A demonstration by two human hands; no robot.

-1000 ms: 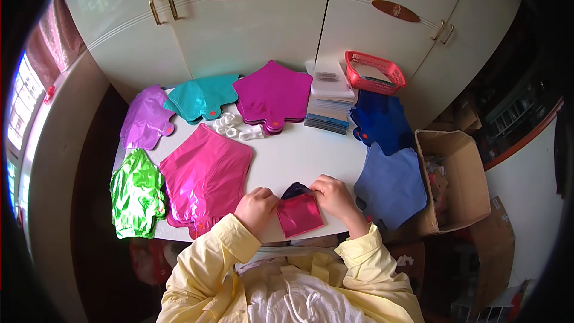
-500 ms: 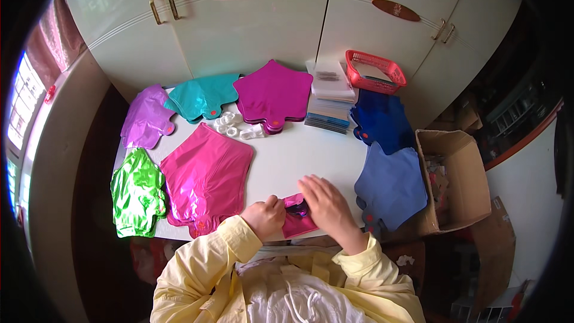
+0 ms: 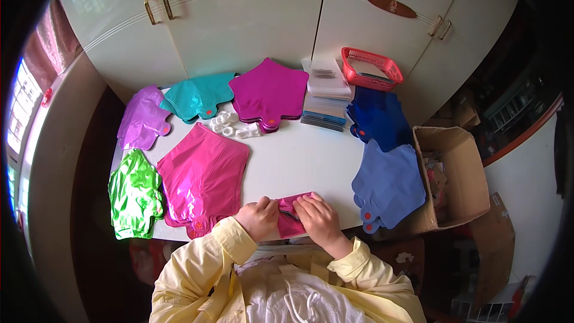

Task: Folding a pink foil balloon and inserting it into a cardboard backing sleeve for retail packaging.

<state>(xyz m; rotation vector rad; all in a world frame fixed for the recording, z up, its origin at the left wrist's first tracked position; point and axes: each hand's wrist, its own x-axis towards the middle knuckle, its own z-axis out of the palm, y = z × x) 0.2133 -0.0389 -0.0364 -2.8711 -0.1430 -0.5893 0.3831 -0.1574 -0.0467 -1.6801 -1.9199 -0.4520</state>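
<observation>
Both my hands press on a small folded magenta foil balloon (image 3: 291,214) at the near edge of the white table (image 3: 299,155). My left hand (image 3: 258,218) grips its left side. My right hand (image 3: 320,220) lies over its right side, fingers closed on the foil. Most of the folded piece is hidden under my fingers. A stack of flat pink foil balloons (image 3: 203,176) lies just left of my left hand.
Flat foil balloon stacks ring the table: green (image 3: 134,194), purple (image 3: 142,118), teal (image 3: 197,96), magenta star (image 3: 269,91), dark blue (image 3: 378,116), light blue (image 3: 388,182). White plastic rings (image 3: 230,124), a stack of clear packets (image 3: 327,93), a red basket (image 3: 371,69) and an open cardboard box (image 3: 454,173) stand around.
The magenta piece was held up more open between my hands. Now it is folded smaller and pressed flat, with my hands closer together at the table's near edge.
</observation>
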